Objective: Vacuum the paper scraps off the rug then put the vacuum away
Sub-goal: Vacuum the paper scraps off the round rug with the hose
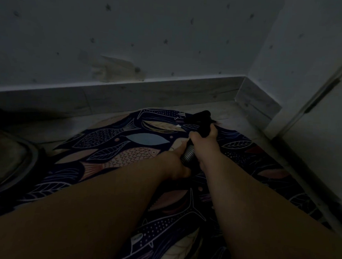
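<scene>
While both bare arms reach out over the fish-patterned rug point(126, 152), the right hand point(204, 137) is clamped round the black nozzle point(203, 119) of the vacuum. The left hand point(179, 162) grips the ribbed grey hose point(187, 156) just nearer, the two hands almost touching. The nozzle's tip sits low at the rug's far edge, close to the right corner of the room. A small white paper scrap point(178, 126) lies on the rug just left of the tip. At the left edge a round, rimmed object point(18, 161) rests by the rug; what it holds is lost in the dimness. Beyond stand a pale skirting board point(128, 90) and a star-speckled wall point(170, 31).
</scene>
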Demonstrator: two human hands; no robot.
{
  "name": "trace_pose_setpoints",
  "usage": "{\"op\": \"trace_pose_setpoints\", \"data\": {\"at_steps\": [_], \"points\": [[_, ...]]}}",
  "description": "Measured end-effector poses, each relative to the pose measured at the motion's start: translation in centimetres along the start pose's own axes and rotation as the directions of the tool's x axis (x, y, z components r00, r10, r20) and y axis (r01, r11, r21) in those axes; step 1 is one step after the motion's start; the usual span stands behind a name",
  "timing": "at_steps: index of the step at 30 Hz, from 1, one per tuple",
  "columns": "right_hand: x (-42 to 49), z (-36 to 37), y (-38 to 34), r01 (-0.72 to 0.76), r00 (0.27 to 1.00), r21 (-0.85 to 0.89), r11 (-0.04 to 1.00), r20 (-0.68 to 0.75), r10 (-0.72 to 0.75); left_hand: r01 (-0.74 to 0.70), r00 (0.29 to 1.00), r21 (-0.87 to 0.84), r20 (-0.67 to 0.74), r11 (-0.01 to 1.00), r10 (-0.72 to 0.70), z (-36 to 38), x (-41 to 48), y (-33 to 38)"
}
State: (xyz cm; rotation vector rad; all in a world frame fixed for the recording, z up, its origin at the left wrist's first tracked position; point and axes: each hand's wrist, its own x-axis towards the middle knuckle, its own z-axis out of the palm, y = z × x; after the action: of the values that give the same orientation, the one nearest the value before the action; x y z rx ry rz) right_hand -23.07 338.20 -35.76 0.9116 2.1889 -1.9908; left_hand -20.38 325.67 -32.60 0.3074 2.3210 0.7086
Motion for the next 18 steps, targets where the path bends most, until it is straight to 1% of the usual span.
{"op": "trace_pose_setpoints", "data": {"at_steps": [5, 8, 11, 15, 18], "points": [[0.7, 2.0, -1.1, 0.014, 0.996, -0.042, 0.999, 0.087, -0.01, 0.083, 0.996, -0.133, -0.006, 0.988, -0.085, -0.6, 0.0, -0.5], [0.8, 2.8, -1.1, 0.011, 0.993, -0.055, 0.998, 0.116, -0.004, 0.112, 0.993, -0.164, -0.021, 0.98, -0.117, -1.0, -0.3, -1.1], [0.8, 2.8, -0.9, 0.007, 0.993, -0.063, 0.998, 0.118, 0.0, 0.121, 0.992, -0.15, -0.004, 0.981, -0.123, -1.1, -0.4, -1.2], [0.7, 1.7, -0.9, 0.022, 0.997, -0.09, 0.996, 0.075, -0.016, 0.129, 0.992, -0.154, 0.015, 0.98, -0.128, -0.5, -0.3, -0.1], [0.4, 0.0, -0.6, 0.045, 0.998, -0.094, 0.995, 0.037, -0.042, 0.1, 0.995, -0.053, 0.006, 0.994, -0.1, 0.0, -0.2, 0.9]]}}
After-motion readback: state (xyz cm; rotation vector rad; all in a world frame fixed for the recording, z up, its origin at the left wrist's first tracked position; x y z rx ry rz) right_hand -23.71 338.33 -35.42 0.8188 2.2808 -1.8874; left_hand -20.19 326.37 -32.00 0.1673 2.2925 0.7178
